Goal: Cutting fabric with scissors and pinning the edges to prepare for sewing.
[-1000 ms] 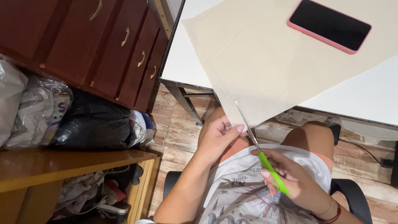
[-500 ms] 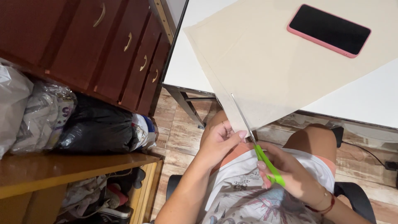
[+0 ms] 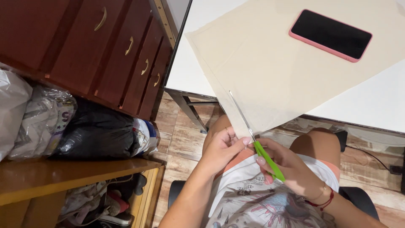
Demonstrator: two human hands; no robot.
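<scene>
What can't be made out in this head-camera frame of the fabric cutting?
- Green-handled scissors: finger loops hidden inside the right hand.
- Cream fabric sheet: top and right parts cut off by the frame edge.
- Fabric corner: pinch point covered by the left hand.
- Black plastic bag: contents hidden.
- Pink-cased phone: screen dark.

The cream sheet looks like matt woven cloth. Scissors have thin shiny metal blades and glossy green plastic handles. Tabletop is smooth white, the drawers glossy dark-red wood, phone screen glossy black.
</scene>
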